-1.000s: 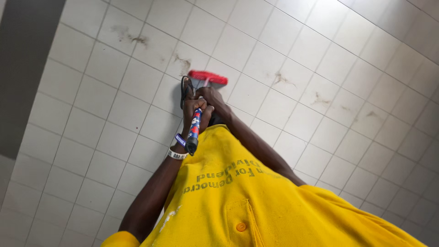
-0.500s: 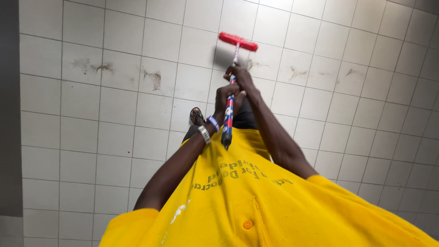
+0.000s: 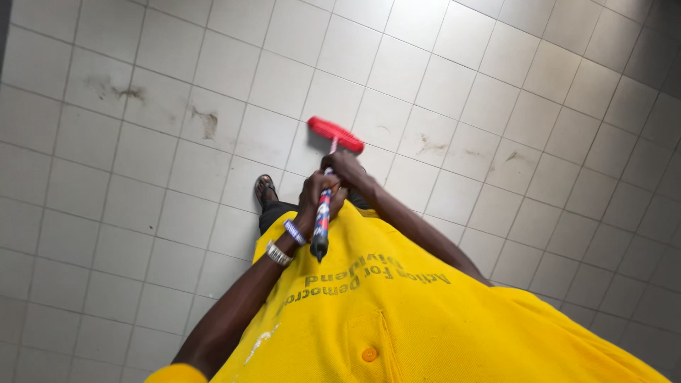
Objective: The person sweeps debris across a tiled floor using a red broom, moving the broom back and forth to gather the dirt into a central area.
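Broom point(image 3: 335, 134) nearer now, stained tiles point(image 3: 128, 92)

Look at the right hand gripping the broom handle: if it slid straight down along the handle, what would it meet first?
Probably the red brush head, below the right hand on the handle, then the tiled floor; depth is unclear.

The broom head point(image 3: 335, 135) rests on the tiled floor point(image 3: 454, 85), far of the person's body and near the middle of the view. Its handle point(image 3: 323, 213) runs from the head back toward the near side, ending over the shirt point(image 3: 397, 319). The right hand point(image 3: 345, 170) grips the handle nearer the head; the left hand point(image 3: 317, 198) grips it just behind, nearer the body, the two touching. A sandalled foot point(image 3: 264, 190) stands on the floor just left of the hands. Scuff marks point(image 3: 206, 122) lie on tiles to the far left, others point(image 3: 429, 147) to the right of the broom head.
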